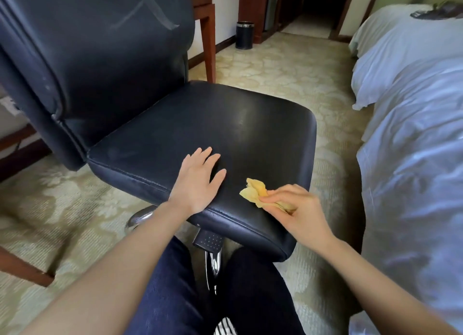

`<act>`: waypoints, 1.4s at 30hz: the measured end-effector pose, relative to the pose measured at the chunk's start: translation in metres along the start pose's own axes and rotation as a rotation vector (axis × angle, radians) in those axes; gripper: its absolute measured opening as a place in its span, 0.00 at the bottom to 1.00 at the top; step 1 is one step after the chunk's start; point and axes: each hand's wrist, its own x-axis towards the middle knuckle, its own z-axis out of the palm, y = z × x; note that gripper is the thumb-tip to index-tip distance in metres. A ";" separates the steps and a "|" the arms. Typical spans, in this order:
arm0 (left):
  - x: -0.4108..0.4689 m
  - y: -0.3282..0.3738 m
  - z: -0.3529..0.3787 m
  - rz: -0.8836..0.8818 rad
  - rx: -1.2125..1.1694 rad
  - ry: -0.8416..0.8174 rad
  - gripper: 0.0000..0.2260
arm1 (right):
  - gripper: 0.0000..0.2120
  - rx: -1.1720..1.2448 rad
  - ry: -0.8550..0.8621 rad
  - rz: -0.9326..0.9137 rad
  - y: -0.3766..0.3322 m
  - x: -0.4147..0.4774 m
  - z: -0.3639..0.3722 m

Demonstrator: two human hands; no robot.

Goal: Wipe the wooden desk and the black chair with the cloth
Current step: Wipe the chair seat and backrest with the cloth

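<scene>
Room: looks like a bedroom, pale patterned carpet everywhere and a dark doorway far back.
Chair: black chair right in front of me, tall back on the left with a few faint streaks high up, seat stretching out to the right. Chrome base and a black lever peek out under the near seat edge.
Left hand: my left hand lies flat on the near part of the seat, fingers straight and spread, holding nothing.
Right hand: my right hand is over the near right part of the seat, thumb and fingers pinching the cloth.
Cloth: yellow cloth, all bunched up, sticks out left of my right hand, close to the left hand but not touching it. Can't tell if it's actually touching the seat or just above it.
Desk: only a reddish wooden leg and a corner of the desk show, far behind the chair back.
Bin: small dark bin on the floor by the far wall, right of the desk leg.
Bed: white bed runs down the right side, near the chair but apart.
Legs: my dark trousers at the near edge, either side of the base.
</scene>
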 end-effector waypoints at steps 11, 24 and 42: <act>0.006 0.049 -0.085 -0.229 -1.053 0.121 0.09 | 0.07 0.295 0.197 0.112 -0.072 0.108 0.000; 0.069 0.016 -0.129 -0.575 -1.183 0.259 0.06 | 0.11 0.781 -0.196 0.477 -0.085 0.195 0.041; 0.041 0.072 -0.471 -0.717 -1.192 0.520 0.14 | 0.11 0.843 -0.281 0.771 -0.365 0.356 -0.128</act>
